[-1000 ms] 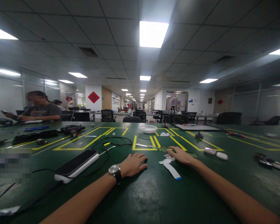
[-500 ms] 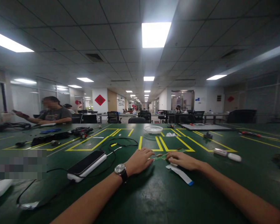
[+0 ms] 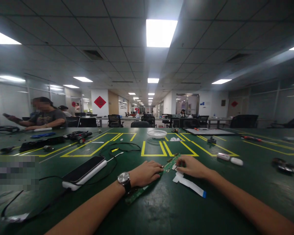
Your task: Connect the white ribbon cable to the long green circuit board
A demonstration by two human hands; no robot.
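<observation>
A long, narrow green circuit board (image 3: 170,165) lies slantwise on the dark green table, its near end showing below my left wrist. My left hand (image 3: 148,173) rests over the board's middle, fingers close together and pressing on it. At the board's far end, my right hand (image 3: 192,166) has its thumb and fingers pinched at the edge, beside a small white connector piece. From just under my right hand, a white flat ribbon cable (image 3: 191,185) with a blue tip runs toward the near right. Whether the cable is joined to the board is hidden.
Left of my arm, a black phone (image 3: 84,169) lies on a white power bank with black cables. Beyond are a white basket (image 3: 156,134) and crumpled paper. To the right lie white and pink cases (image 3: 223,156). A person (image 3: 45,114) sits at the far left.
The board has turned to a slant and more of it shows, including its near end under my left wrist. My left hand moved slightly nearer. The view shifted a little right.
</observation>
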